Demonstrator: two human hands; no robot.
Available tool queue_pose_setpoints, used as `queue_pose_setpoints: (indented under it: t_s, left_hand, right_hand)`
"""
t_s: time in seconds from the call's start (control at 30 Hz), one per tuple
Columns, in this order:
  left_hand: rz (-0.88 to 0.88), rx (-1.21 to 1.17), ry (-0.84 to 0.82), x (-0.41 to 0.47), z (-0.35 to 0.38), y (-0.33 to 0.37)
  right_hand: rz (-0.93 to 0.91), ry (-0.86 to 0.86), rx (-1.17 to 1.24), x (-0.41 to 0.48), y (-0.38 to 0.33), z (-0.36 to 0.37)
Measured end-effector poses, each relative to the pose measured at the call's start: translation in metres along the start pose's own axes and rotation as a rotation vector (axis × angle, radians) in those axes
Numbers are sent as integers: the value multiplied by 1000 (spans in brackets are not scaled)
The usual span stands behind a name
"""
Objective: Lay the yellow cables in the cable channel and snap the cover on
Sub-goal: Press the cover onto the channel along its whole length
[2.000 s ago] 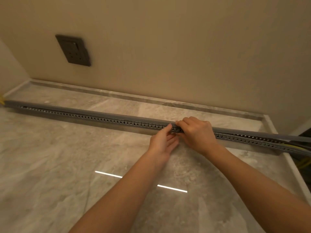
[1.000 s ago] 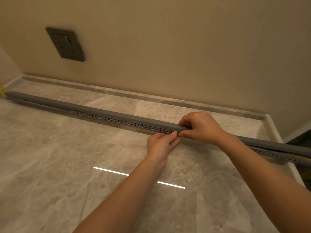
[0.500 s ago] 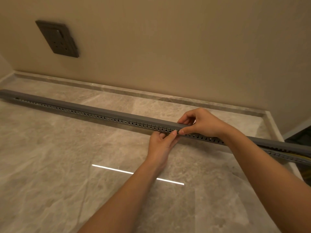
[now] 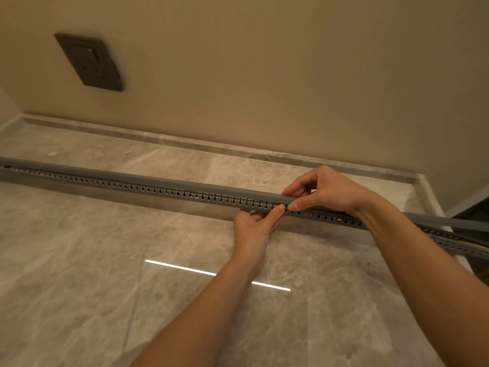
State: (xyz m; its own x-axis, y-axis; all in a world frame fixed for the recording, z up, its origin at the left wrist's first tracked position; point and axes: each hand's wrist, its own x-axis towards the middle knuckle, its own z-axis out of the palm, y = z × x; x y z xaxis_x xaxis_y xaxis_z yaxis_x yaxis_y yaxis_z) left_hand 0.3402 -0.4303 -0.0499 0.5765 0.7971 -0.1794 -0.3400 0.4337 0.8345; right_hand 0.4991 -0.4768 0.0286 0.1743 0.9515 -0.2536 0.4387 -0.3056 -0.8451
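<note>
1. Now the long grey slotted plastic cable channel (image 4: 132, 187) lies on the beige marble floor (image 4: 105, 260), with yellow cables (image 4: 475, 245) showing at its right end.
2. Your right hand (image 4: 326, 192) has its grip pinched on the grey plastic cover strip (image 4: 164, 181).
3. Your left hand (image 4: 254, 226) pinches the channel's side.

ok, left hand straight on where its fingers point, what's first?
The channel: left hand fingers appear to pinch its slotted side, beside the right hand pinching the cover.
</note>
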Motion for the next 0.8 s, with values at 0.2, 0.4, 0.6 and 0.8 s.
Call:
queue_pose_setpoints:
  t_s: [0.2, 0.4, 0.6, 0.8]
  left_hand:
    - [11, -41, 77, 2, 0, -2]
    - [15, -88, 109, 3, 3, -2]
    - [21, -103, 153, 3, 7, -1]
    - [-1, -102, 186, 3, 9, -1]
  right_hand:
    - [-40, 99, -218, -12, -10, 7]
    - [-100, 348, -886, -24, -14, 36]
    - [-130, 514, -1101, -24, -9, 58]
    - [-180, 536, -1125, -24, -7, 58]
